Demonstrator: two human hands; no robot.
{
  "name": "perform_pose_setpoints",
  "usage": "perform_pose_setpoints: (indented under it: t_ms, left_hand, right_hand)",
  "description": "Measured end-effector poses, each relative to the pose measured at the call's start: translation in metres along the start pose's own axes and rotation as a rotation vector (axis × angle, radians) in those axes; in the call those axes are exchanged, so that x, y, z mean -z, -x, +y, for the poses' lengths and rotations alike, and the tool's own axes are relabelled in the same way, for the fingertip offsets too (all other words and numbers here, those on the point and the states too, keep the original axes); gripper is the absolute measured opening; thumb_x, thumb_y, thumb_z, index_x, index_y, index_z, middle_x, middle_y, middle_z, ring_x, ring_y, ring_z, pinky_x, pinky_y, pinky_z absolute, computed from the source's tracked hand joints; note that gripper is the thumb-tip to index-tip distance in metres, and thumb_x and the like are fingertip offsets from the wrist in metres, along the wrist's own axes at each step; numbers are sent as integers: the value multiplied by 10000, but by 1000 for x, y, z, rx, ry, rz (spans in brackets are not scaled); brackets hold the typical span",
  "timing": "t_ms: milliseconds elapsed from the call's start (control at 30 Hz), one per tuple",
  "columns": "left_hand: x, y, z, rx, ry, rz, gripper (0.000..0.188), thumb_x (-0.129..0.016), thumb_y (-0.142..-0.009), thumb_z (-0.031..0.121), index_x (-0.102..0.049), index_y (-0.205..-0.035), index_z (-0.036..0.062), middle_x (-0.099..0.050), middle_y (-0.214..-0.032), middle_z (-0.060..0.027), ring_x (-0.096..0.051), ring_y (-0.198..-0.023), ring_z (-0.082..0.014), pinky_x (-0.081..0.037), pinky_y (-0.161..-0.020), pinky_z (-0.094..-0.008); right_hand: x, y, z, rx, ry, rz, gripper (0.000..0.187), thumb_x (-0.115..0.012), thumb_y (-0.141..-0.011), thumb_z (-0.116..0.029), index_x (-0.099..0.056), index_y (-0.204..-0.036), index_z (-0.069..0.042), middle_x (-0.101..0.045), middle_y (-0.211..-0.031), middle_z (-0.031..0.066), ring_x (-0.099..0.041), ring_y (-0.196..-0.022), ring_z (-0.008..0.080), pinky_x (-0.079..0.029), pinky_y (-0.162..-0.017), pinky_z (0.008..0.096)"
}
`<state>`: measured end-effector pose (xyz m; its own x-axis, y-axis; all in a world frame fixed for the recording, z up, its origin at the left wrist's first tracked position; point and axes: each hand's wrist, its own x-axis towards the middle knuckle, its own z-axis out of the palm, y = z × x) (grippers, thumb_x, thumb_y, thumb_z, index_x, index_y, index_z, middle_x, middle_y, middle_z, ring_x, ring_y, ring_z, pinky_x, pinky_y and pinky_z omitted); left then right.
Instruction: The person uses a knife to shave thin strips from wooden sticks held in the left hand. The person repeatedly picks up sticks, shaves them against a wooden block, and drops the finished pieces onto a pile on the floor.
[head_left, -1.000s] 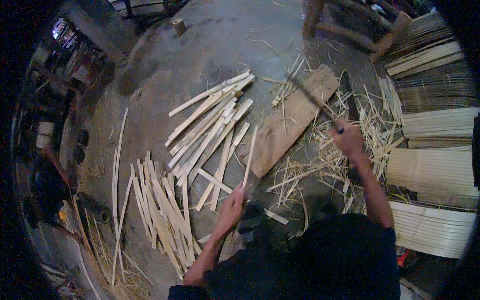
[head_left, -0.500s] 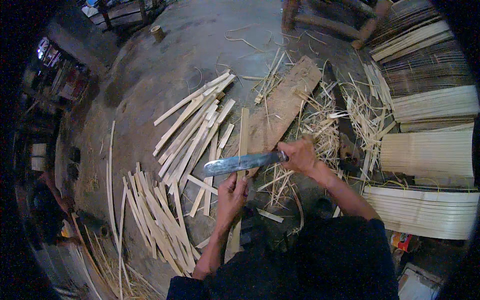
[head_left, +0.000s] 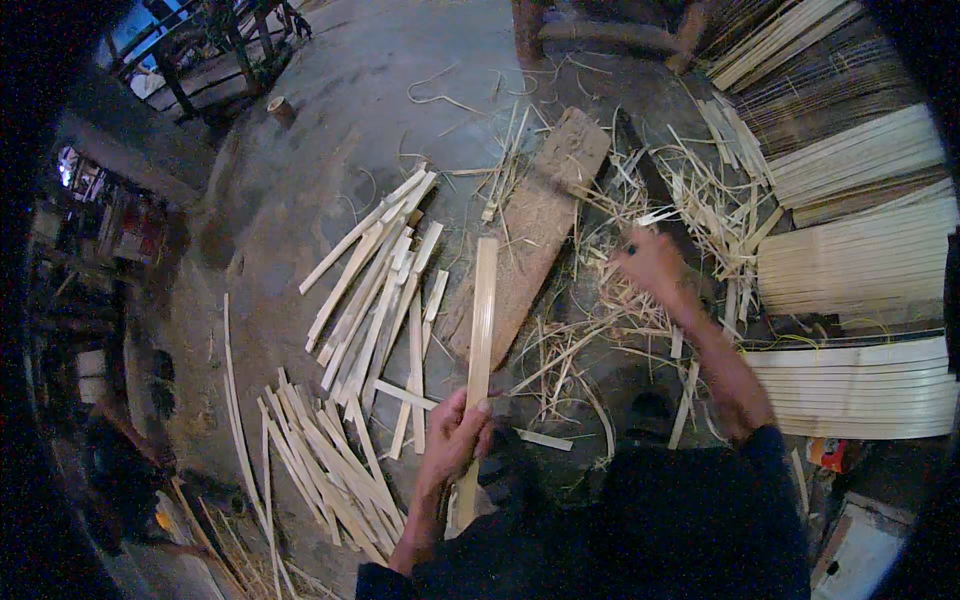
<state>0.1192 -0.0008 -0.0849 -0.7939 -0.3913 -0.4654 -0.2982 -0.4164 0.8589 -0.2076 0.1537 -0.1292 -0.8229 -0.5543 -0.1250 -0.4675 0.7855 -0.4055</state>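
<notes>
- Your left hand (head_left: 455, 440) is wrapped around the lower part of a long bamboo strip (head_left: 481, 315), which stands tilted up from your lap towards the wooden plank (head_left: 530, 240) on the floor.
- Your right hand (head_left: 652, 265) is raised over the shavings (head_left: 600, 320), fist closed round a dark handle; the blade is a blurred streak (hard to trace).
- The risk, as I judge it: your left fingers sit right on the strip, so a chop landing low could catch them.
- A loose hold could let the strip twist and deflect the blade towards the split slats (head_left: 380, 290).
</notes>
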Motion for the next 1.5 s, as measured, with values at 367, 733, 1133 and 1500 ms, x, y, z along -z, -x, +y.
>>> perform_pose_setpoints:
  t_ms: [367,733,1133,1500]
  left_hand:
    - [-13,-149,46,-750,29,247,408,-471,-958,182,-354,-1275,-47,-595,-1103,-173,-571,-1047,-214,-431,-939,-352]
    - [-28,-79,150,-1023,212,871,280,-430,-971,313,-489,-966,39,-480,-764,-48,-444,-664,-112,-401,-635,-260]
    - [-87,-62,113,-1156,-965,1471,199,-380,-979,188,-436,-875,28,-389,-750,-47,-408,-626,-133,-387,-547,-285]
    - [-55,-55,107,-901,-1168,1471,91,-502,-871,41,-468,-936,-13,-513,-862,-118,-532,-814,-273,-428,-797,-397]
  right_hand:
    - [-24,82,-19,0,-584,-43,434,-630,-819,-311,-548,-1155,-49,-649,-942,194,-635,-845,333,-489,-782,404]
    - [-20,129,-75,340,-845,-292,463,-520,-913,-302,-416,-1307,-83,-609,-954,246,-632,-853,361,-480,-747,421]
    - [-86,106,-15,-13,-496,-289,429,-506,-896,-415,-512,-1084,-30,-603,-800,259,-608,-744,435,-483,-644,477]
    - [-93,112,-39,67,-710,-256,410,-543,-885,-389,-499,-1082,-33,-590,-697,230,-611,-666,405,-468,-578,468]
